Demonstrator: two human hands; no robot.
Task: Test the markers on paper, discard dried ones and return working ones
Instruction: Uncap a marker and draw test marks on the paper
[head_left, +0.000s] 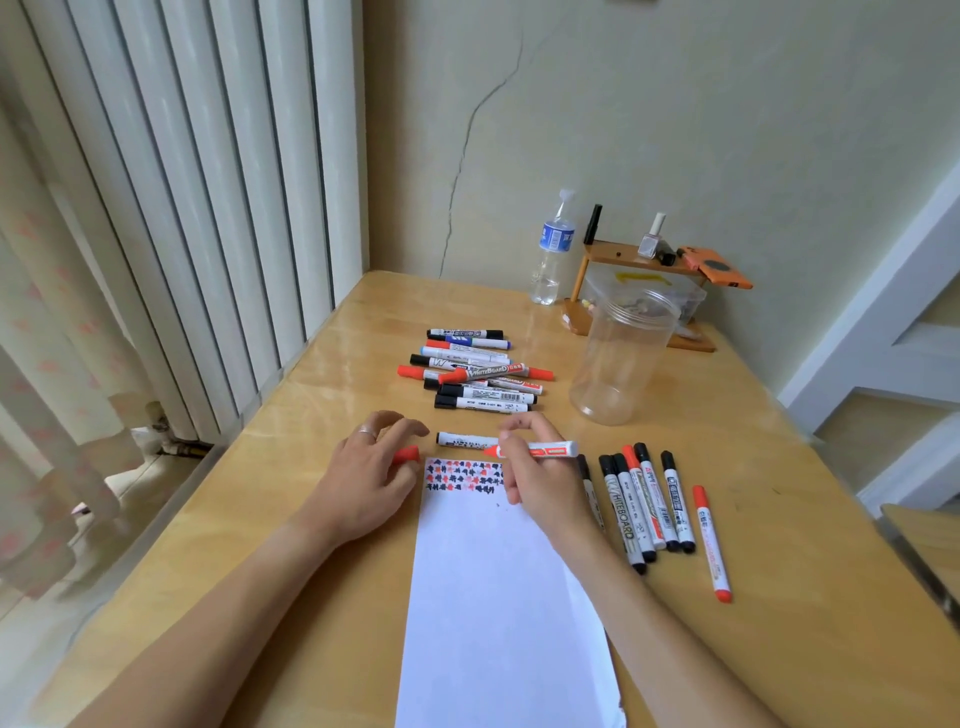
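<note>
A white sheet of paper (498, 597) lies on the wooden table (779, 623), with rows of red and black test marks along its top edge. My right hand (535, 483) holds an uncapped red marker (550, 450) sideways just above those marks, tip pointing left. My left hand (363, 467) rests left of the paper and holds the red cap (407, 454). A black marker (465, 439) lies just beyond the paper. A pile of several markers (475, 371) sits farther back. A row of several markers (649, 499) lies right of the paper.
An empty clear plastic jar (618, 358) stands behind the row. A water bottle (553, 254) and a small wooden shelf (644, 265) with small bottles and an orange item are at the back by the wall. White radiator panels run along the table's left.
</note>
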